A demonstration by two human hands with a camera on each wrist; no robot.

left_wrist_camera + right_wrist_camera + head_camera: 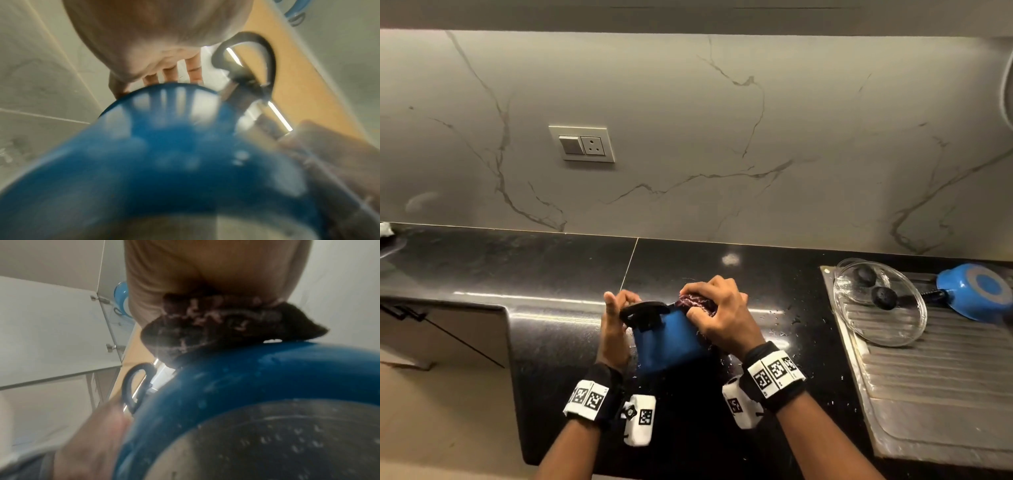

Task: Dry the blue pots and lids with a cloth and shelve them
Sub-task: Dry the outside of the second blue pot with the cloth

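Head view: I see the pot held over the black surface at about 6 o'clock of frame, tilted, base toward the camera. Left hand sits at the pot's 9 o'clock, fingers curled round the rim next to the black loop handle. Right hand is at the pot's 1 o'clock, fingers clenched on a dark maroon cloth pressed against the rim. Water drops lie on the surface around the pot. At 3 o'clock, a steel drainboard carries a glass lid with a black knob; a second blue pot lies bottom-up just beside it at the lid's 3 o'clock. Wall socket at 11 o'clock.

Left wrist view: blurred. Pot fills the lower frame, left hand above it, fingers over the rim at 12 o'clock. Handle at 1 o'clock.

Right wrist view: right hand at 12 o'clock bunches the cloth onto the pot rim. Wet steel base at 5 o'clock. Handle at 9 o'clock, left hand at 7 o'clock touching the pot wall.
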